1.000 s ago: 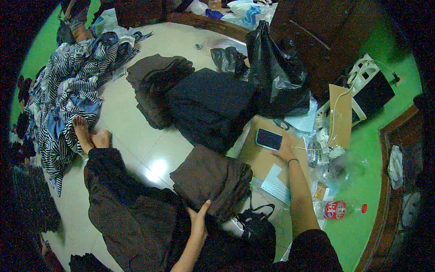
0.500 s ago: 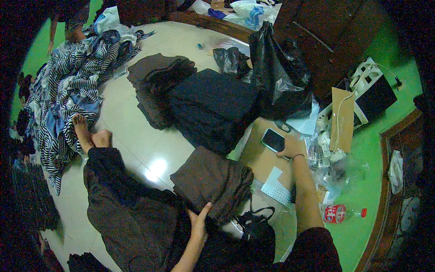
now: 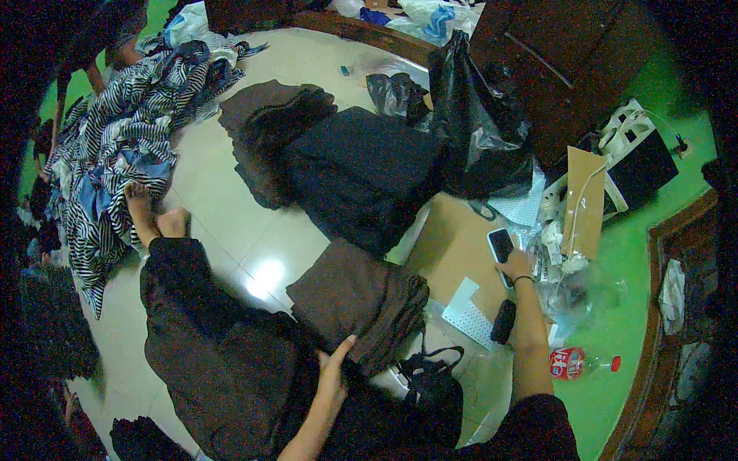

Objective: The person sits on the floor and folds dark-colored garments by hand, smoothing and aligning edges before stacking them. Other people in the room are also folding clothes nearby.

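Observation:
My left hand (image 3: 336,369) grips the near edge of a stack of folded dark brown cloth (image 3: 350,300) by my lap; its thumb lies on top and the other fingers are hidden beneath. A smartphone (image 3: 501,243) with a dark screen and pale edge is in my right hand (image 3: 516,267), over the right side of a brown cardboard sheet (image 3: 442,250). Beside my right forearm rests a small black oblong thing (image 3: 503,321), near a white dotted strip (image 3: 467,313). Scissors (image 3: 483,210) lie at the cardboard's far edge.
Dark folded clothes (image 3: 361,173) and a black plastic bag (image 3: 477,131) stand ahead. A heap of striped garments (image 3: 131,154) spreads at far left, beside a bare foot (image 3: 142,211). To the right are a bottle with a red label (image 3: 567,363) and a white-and-black appliance (image 3: 634,157).
My right hand has shifted the phone to the right and turned it more upright. The black oblong thing beside the forearm now shows. My left hand stays on the brown cloth stack.

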A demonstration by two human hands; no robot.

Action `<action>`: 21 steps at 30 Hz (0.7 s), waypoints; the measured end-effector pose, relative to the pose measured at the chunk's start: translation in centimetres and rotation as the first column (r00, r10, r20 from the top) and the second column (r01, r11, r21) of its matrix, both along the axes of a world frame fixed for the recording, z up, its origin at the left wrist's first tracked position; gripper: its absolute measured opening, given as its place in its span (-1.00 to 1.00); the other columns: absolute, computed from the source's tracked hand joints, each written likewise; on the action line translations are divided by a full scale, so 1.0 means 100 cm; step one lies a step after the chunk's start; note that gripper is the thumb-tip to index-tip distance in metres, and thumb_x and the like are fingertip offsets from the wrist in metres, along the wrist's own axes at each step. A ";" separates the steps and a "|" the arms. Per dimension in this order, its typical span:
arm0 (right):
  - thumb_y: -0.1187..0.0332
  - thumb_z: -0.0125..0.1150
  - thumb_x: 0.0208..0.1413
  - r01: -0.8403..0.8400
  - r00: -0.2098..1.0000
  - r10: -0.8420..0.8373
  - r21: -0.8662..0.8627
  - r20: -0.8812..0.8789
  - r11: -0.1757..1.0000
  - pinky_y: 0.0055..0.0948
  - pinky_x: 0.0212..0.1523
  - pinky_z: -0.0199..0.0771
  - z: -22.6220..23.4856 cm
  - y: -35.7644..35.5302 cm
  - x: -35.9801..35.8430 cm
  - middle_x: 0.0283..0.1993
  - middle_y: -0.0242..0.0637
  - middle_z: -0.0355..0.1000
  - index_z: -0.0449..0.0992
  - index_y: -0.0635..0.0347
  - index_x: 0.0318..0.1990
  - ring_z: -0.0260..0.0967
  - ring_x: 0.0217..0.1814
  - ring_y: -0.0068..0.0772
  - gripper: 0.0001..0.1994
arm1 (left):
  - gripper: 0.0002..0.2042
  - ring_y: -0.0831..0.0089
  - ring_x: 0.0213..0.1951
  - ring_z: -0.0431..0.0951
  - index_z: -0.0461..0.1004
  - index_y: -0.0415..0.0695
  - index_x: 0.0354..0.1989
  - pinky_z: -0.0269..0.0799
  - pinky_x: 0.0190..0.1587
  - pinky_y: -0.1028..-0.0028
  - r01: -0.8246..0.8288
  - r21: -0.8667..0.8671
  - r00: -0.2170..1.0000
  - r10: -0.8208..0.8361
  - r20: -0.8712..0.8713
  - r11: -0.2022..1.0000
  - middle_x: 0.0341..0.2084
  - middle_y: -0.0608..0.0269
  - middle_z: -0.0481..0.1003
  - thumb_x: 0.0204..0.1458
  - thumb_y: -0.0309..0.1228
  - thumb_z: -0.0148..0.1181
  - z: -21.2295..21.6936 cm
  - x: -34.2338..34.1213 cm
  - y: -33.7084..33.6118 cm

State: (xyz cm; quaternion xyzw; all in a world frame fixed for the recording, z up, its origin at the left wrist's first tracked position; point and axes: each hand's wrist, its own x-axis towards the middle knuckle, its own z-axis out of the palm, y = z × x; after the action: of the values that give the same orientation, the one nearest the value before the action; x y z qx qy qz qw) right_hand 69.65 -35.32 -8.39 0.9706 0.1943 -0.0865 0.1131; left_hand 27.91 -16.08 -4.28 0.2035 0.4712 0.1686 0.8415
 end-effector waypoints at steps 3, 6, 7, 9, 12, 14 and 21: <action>0.10 0.04 -0.15 -0.317 0.948 0.279 0.410 0.152 0.855 -0.30 -0.14 0.26 0.001 0.041 -0.019 -0.30 -0.03 0.35 0.34 0.34 -0.26 0.33 -0.23 -0.12 -0.57 | -0.30 0.23 0.00 0.17 -0.01 -0.27 0.04 0.07 0.05 0.32 -0.023 -0.123 1.000 0.025 0.011 0.992 -0.04 0.09 0.17 -0.31 -0.39 0.23 0.003 0.001 0.003; 0.22 -0.09 -0.01 -0.172 0.847 0.418 0.576 -0.328 0.799 -0.41 -0.12 0.26 -0.006 0.103 -0.055 -0.21 -0.15 0.34 0.28 0.31 -0.14 0.30 -0.16 -0.25 -0.65 | -0.50 0.26 -0.09 0.25 0.22 -0.28 -0.11 0.14 -0.01 0.32 -0.005 -0.155 0.995 0.020 0.094 0.988 -0.16 0.11 0.29 -0.28 -0.36 0.17 0.014 0.001 0.003; 0.22 -0.10 0.01 -0.057 0.754 0.395 0.546 -0.525 0.836 -0.43 -0.09 0.24 -0.005 0.120 -0.064 -0.18 -0.19 0.33 0.27 0.28 -0.11 0.27 -0.13 -0.30 -0.64 | -0.56 0.27 -0.11 0.27 0.26 -0.26 -0.16 0.14 -0.03 0.32 -0.004 -0.132 0.995 0.016 0.094 0.991 -0.19 0.12 0.31 -0.27 -0.34 0.15 0.017 0.001 0.003; 0.21 -0.13 0.04 0.170 0.455 0.419 0.539 -0.786 0.825 -0.46 -0.05 0.19 -0.002 0.147 -0.087 -0.11 -0.29 0.29 0.23 0.24 -0.05 0.23 -0.08 -0.40 -0.63 | -0.65 0.28 -0.16 0.29 0.34 -0.23 -0.26 0.16 -0.06 0.30 -0.018 -0.104 0.992 0.031 0.125 0.994 -0.25 0.15 0.35 -0.24 -0.30 0.11 0.019 0.000 0.003; 0.21 -0.17 0.08 0.419 0.032 0.376 0.354 -0.926 0.836 -0.52 0.01 0.13 0.008 0.160 -0.121 -0.01 -0.43 0.24 0.19 0.18 0.04 0.17 0.00 -0.54 -0.60 | -0.60 0.25 -0.10 0.27 0.28 -0.20 -0.14 0.14 -0.02 0.29 -0.280 0.012 0.948 0.275 0.163 0.960 -0.15 0.14 0.31 -0.13 -0.21 -0.01 0.001 0.000 0.001; 0.21 -0.19 0.09 0.501 -0.117 0.261 0.170 -0.958 0.848 -0.54 0.06 0.08 0.010 0.170 -0.140 0.03 -0.48 0.22 0.15 0.15 0.09 0.13 0.05 -0.59 -0.59 | -0.53 0.23 -0.05 0.24 0.22 -0.18 -0.05 0.11 0.03 0.29 -0.317 -0.104 0.939 0.327 0.107 0.943 -0.09 0.14 0.27 -0.07 -0.11 -0.12 -0.025 0.003 -0.003; 0.13 -0.10 0.04 0.472 -0.277 0.320 0.162 -0.906 0.867 -0.51 0.13 -0.02 -0.008 0.176 -0.152 0.12 -0.25 0.11 0.05 0.29 0.11 0.04 0.12 -0.50 -0.45 | -0.38 0.18 0.01 0.21 0.08 -0.15 0.08 0.13 0.05 0.20 -0.163 0.002 0.987 0.163 -0.007 0.987 0.01 0.12 0.20 -0.01 0.07 -0.47 -0.123 0.021 0.006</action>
State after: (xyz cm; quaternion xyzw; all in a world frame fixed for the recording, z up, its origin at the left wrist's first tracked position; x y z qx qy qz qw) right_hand 54.41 -17.77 -9.17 0.5041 0.1505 -0.7794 -0.3402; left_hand 30.01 -15.51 -16.61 0.1654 0.4890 0.2364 0.8232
